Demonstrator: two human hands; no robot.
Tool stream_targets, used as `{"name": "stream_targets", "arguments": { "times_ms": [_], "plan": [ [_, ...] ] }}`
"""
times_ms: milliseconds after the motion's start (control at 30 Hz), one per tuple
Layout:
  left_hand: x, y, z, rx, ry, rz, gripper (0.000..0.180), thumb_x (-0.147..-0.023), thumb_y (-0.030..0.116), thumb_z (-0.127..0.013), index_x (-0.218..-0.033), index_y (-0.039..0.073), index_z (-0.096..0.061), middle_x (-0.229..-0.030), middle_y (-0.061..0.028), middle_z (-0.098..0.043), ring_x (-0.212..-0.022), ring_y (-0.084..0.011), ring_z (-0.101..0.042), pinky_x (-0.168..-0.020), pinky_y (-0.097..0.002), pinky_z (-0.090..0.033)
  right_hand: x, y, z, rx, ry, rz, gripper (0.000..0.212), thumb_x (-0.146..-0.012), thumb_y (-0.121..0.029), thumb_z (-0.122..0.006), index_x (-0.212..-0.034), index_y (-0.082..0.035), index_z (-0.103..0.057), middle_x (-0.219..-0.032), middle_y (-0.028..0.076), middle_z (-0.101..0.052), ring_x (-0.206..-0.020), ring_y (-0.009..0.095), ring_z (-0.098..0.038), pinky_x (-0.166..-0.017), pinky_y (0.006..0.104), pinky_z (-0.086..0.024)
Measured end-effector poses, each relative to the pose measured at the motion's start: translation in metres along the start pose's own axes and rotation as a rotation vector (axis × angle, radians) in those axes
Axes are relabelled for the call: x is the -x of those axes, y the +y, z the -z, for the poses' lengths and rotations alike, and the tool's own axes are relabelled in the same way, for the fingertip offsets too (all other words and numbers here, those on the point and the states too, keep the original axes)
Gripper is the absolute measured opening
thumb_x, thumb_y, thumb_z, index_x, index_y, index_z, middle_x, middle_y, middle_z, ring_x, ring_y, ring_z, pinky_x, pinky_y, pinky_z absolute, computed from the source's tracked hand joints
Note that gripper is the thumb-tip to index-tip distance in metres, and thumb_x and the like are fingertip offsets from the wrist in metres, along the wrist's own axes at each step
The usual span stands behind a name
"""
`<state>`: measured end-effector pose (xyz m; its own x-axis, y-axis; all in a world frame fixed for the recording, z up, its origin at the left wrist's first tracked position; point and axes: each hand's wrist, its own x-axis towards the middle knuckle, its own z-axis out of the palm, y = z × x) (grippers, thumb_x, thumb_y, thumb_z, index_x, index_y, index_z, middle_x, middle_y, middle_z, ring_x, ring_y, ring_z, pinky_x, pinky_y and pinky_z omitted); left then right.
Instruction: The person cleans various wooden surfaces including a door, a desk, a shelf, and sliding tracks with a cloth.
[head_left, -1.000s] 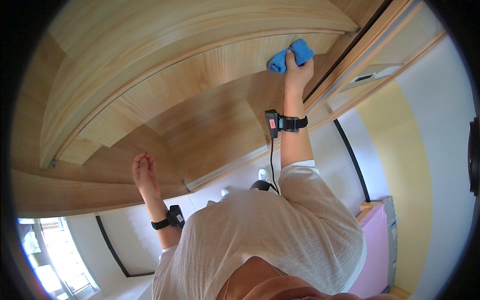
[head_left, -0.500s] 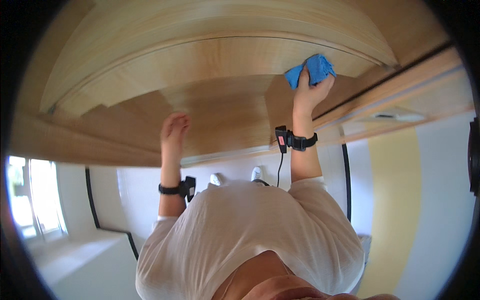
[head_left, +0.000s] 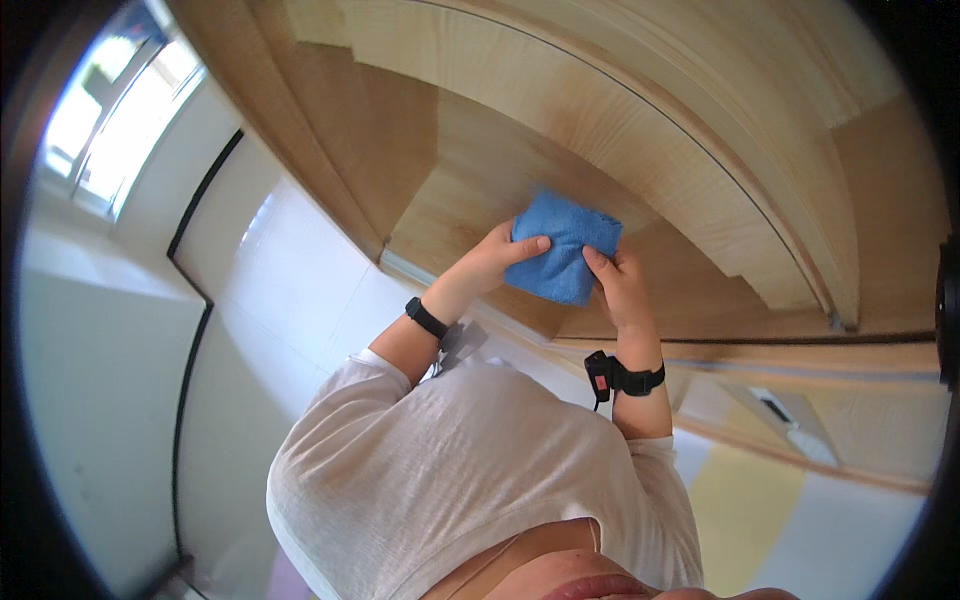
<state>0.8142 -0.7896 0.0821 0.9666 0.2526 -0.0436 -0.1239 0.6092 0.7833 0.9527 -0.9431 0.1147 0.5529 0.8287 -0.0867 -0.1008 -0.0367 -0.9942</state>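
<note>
A blue cloth (head_left: 561,262), folded into a thick square pad, is held between both my hands in front of my chest. My left hand (head_left: 496,258) grips its left side, thumb lying on top and the other fingers hidden beneath. On the right side, my right hand (head_left: 624,288) pinches the cloth's edge with its thumb on the upper face. Beyond the cloth stands a light wooden cabinet (head_left: 480,170) with a shelf front board (head_left: 600,110) curving across the view. The cloth appears apart from the wood.
To the right, a wooden door (head_left: 860,420) with a pale handle plate (head_left: 795,425) stands open. At the left are a bright window (head_left: 130,120) and a white wall ledge (head_left: 110,270). White floor (head_left: 290,300) shows between ledge and cabinet. Each wrist wears a black strap.
My right hand has brought the cloth off the shelf board and down toward my chest. My left hand, earlier empty, now holds it too. The view has turned and tilted.
</note>
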Motion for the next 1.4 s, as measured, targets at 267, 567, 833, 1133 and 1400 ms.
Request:
{"name": "stream_targets", "arguments": {
  "times_ms": [267, 567, 833, 1133, 1400],
  "plan": [
    [0.023, 0.053, 0.070, 0.043, 0.790, -0.691, 0.046, -0.087, 0.017, -0.062, -0.125, 0.002, -0.042, -0.115, -0.0117, -0.054, -0.104, -0.0228, -0.055, -0.087, -0.0371, -0.048, 0.003, -0.025, -0.011, 0.153, -0.027, 0.117, 0.029, -0.093, -0.015, -0.054, -0.120, -0.003, -0.053, -0.118, 0.006, -0.058, -0.092, 0.015, -0.061, -0.080, 0.0266, -0.047],
    [-0.057, 0.150, 0.070, -1.082, 1.109, -1.227, 0.043, -0.083, 0.013, -0.062, -0.120, 0.000, -0.045, -0.115, -0.0161, -0.050, -0.097, -0.0295, -0.055, -0.080, -0.0376, -0.047, -0.009, -0.050, -0.002, 0.564, 0.182, 0.827, 0.023, -0.089, 0.004, -0.047, -0.107, 0.000, -0.060, -0.115, 0.013, -0.056, -0.088, 0.019, -0.061, -0.074, 0.0283, -0.054],
    [-0.062, 0.184, 0.082, -1.250, 1.112, -1.222, 0.042, -0.078, 0.009, -0.059, -0.119, 0.004, -0.049, -0.112, -0.0218, -0.046, -0.100, -0.0418, -0.050, -0.086, -0.0444, -0.044, -0.015, -0.048, 0.006, 0.489, 0.340, 0.640, 0.022, -0.089, 0.003, -0.045, -0.105, 0.001, -0.061, -0.109, 0.013, -0.059, -0.084, 0.020, -0.061, -0.075, 0.0284, -0.053],
    [-0.035, 0.230, 0.220, -0.906, 1.239, -0.944, 0.039, -0.081, 0.008, -0.056, -0.116, -0.005, -0.044, -0.110, -0.0223, -0.049, -0.100, -0.0351, -0.051, -0.088, -0.0405, -0.041, -0.028, -0.045, 0.018, 0.304, 0.487, 0.562, 0.020, -0.092, -0.003, -0.046, -0.104, 0.006, -0.060, -0.097, 0.014, -0.063, -0.085, 0.020, -0.061, -0.081, 0.0331, -0.051],
    [-0.044, 0.211, 0.206, -1.103, 1.102, -1.099, 0.025, -0.079, 0.008, -0.061, -0.101, 0.000, -0.055, -0.103, -0.0183, -0.054, -0.099, -0.0303, -0.053, -0.086, -0.0379, -0.043, -0.026, -0.045, 0.012, 0.297, 0.588, 0.593, 0.023, -0.090, 0.004, -0.041, -0.100, 0.006, -0.061, -0.091, 0.014, -0.063, -0.082, 0.020, -0.060, -0.077, 0.0322, -0.052]
  ]
}}
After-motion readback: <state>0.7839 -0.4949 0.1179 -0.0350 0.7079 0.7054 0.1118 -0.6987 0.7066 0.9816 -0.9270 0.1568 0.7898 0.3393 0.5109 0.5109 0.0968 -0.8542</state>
